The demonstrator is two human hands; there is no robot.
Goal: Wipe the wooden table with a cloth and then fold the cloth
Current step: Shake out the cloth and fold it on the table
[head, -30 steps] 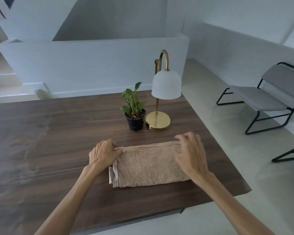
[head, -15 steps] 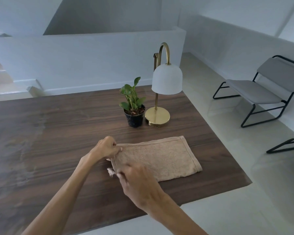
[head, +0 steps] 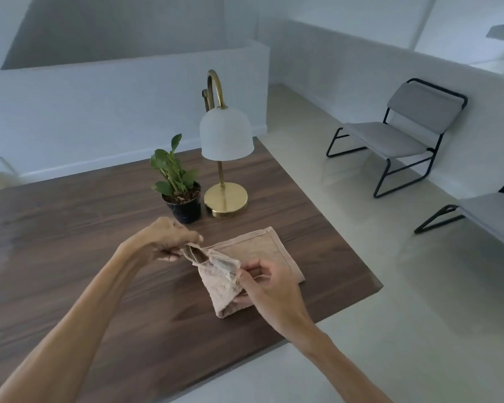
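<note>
- the table (head: 70,234) is dark brown wood with a streaky grain; its right edge and near corner show, and a duller smeared patch lies toward the left.
- around it is a pale tiled floor (head: 361,344) and white half-height walls; a grey recess opens behind the far wall.
- two grey chairs with black frames stand off to the right, one (head: 399,132) whole and well apart from the table, the other (head: 489,219) cut off by the frame edge.
- a small potted plant (head: 178,184) and a brass lamp (head: 224,170) with a white shade stand just beside each other on the table, beyond the hands.
- the beige cloth (head: 256,251) lies near the right edge, its right part flat on the wood, its left end lifted off.
- the left hand (head: 166,239) pinches the far lifted corner; the right hand (head: 268,283) pinches the near one, both closed on the cloth.
- nothing lies between the cloth and the plant; the pot is near the left hand's knuckles.
</note>
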